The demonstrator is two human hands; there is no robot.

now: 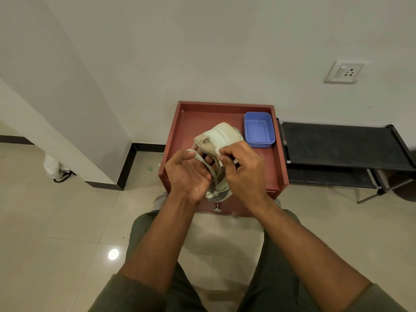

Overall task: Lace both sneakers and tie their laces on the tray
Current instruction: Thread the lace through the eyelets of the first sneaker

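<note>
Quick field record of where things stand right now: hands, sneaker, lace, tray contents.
left hand: palm up, lace looped over its fingers
right hand: pinches the lace at the sneaker's side
sneaker: one visible, held over the tray, partly hidden by hands
lace: grey, loose, not tied
tray: reddish, on a small cabinet
blue container: far right corner of tray
second sneaker: not visible

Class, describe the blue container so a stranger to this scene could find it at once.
Start at the reddish-brown tray standing against the white wall. Look to its far right corner, just beyond the pale sneaker that the hands are working on. There sits the blue container: a shallow, open, rounded-corner plastic tub, the only blue thing on the tray.
</note>
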